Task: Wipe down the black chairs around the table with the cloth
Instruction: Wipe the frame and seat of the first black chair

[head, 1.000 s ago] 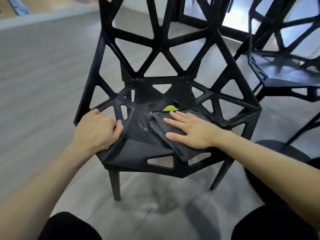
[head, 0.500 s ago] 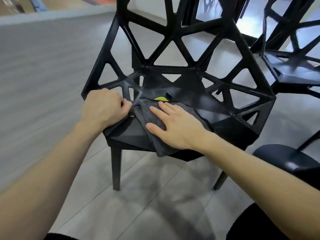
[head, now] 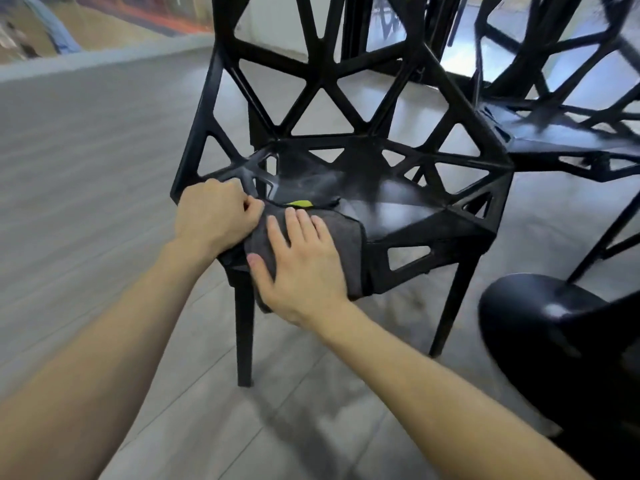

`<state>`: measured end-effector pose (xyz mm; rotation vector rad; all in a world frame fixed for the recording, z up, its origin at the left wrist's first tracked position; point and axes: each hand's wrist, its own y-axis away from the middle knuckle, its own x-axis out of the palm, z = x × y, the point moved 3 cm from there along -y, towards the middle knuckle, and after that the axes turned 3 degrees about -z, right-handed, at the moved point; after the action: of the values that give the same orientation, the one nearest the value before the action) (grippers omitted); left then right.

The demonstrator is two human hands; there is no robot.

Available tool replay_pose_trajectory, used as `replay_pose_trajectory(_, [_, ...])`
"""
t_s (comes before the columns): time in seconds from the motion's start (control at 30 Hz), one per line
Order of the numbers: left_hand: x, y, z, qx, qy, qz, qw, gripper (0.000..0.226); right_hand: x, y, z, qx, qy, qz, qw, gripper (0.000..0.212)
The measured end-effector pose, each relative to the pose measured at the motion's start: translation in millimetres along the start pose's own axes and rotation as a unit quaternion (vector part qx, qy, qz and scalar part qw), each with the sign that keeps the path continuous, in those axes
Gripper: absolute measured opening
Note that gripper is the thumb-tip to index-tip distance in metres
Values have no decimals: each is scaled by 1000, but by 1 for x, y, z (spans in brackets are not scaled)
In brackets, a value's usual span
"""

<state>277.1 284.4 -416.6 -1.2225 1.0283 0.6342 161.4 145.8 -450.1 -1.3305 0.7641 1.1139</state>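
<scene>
A person's right hand [head: 304, 261] presses flat, fingers straight, on a dark grey cloth [head: 346, 244] draped over the front left edge of a black lattice chair [head: 408, 209]. The left hand [head: 214, 220] curls around the seat's left rim. Open grey floor [head: 86, 168] lies left; a second black chair [head: 568, 140] crowds the right. A yellow-green tag [head: 300, 203] shows no readable writing.
</scene>
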Motion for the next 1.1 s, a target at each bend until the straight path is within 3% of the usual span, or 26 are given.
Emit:
replay_pose_trajectory(0.07, [0,7,1,21,9,-23,999,51,-1,1,-2,-42,-13,-18,999,72])
replay_pose_trajectory(0.13, [1,14,5,43,18,-35,998,54,-12,12,-49,-58,-10,-45,997,71])
replay_pose_trajectory(0.3, [-1,19,5,71,23,-42,996,54,-38,34,-172,138,47,-67,987,74])
replay_pose_trajectory(0.37, [-3,20,3,65,25,-50,996,52,-36,27,-158,190,58,-78,977,74])
replay_pose_trajectory(0.43, [-4,22,2,54,28,-63,996,51,-27,17,-111,157,60,-74,983,70])
replay_pose_trajectory(0.53, [-5,21,3,47,32,-71,996,50,-7,2,-30,7,27,-18,999,72])
replay_pose_trajectory(0.63, [-4,20,7,58,24,-53,997,53,-9,-8,-18,-57,-2,43,997,80])
replay_pose_trajectory(0.7, [-3,17,13,68,18,-41,997,53,-20,-21,-54,-42,-13,105,994,88])
replay_pose_trajectory(0.8, [-1,15,14,102,9,-18,995,53,-28,-68,-141,81,-7,250,965,102])
replay_pose_trajectory(0.87, [-2,13,18,113,6,-47,992,53,-15,-107,-190,129,58,260,955,108])
replay_pose_trajectory(1.0, [-12,5,33,9,75,-176,982,32,21,-149,-181,132,79,256,954,102])
replay_pose_trajectory(1.1, [-11,-16,42,-145,97,-52,983,67,13,-121,-104,-25,-12,284,958,100])
